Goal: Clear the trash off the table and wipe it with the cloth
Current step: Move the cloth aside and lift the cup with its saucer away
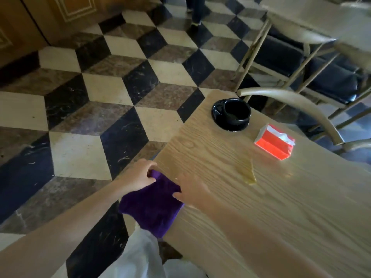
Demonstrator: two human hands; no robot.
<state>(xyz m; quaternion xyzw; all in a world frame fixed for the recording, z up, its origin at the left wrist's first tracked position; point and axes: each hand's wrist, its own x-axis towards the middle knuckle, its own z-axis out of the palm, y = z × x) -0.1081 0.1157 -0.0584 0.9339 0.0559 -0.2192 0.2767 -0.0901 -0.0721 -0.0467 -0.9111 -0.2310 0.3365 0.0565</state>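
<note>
Cloth (151, 205) is being taken up at the near-left edge of the table (261, 207), partly overhanging it; wiping looks not yet begun, and the spill (248, 174) plus red carton (274, 142) are left further in. Left hand (138, 175) is pinched shut on the cloth's far corner. Right hand (192, 192) is laid flat at its right edge, fingers loosely spread, nothing gripped; next, the cloth should be bunched and carried to the spill.
</note>
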